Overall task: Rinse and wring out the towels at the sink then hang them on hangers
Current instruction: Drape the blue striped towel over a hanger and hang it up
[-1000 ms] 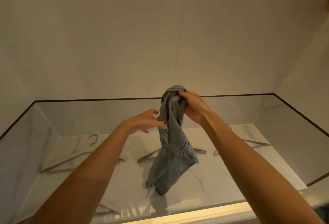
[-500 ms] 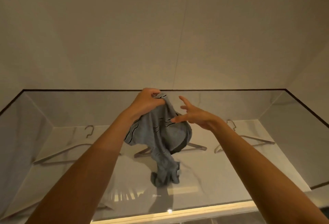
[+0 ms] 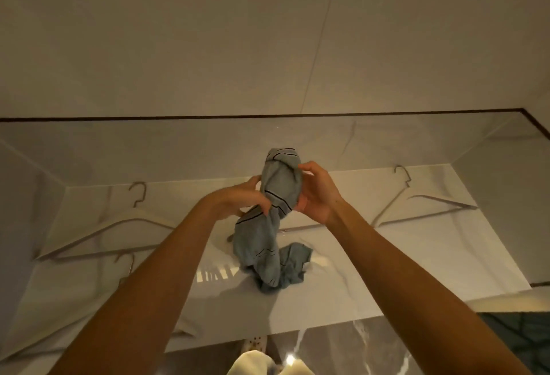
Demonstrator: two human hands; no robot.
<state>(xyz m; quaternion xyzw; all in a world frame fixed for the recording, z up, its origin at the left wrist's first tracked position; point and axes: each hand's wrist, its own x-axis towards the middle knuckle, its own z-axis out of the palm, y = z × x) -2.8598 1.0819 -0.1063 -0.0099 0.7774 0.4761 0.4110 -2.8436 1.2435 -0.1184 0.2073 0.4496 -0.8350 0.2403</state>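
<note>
- Pale marble ledge [image 3: 387, 255], hangers [image 3: 89, 236] lying flat.
- Bunched blue towel [image 3: 279, 193] upright between both hands, tail touching ledge.
- Middle pinched by left hand [image 3: 241, 200]; top gripped by right hand [image 3: 320, 196].
- Nearest right hand: right hanger [image 3: 443, 199].

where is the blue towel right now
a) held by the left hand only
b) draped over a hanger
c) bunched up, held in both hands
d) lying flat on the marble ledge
c: the left hand and the right hand both grip the bunched towel, while the hangers lie bare on the marble ledge.
</note>
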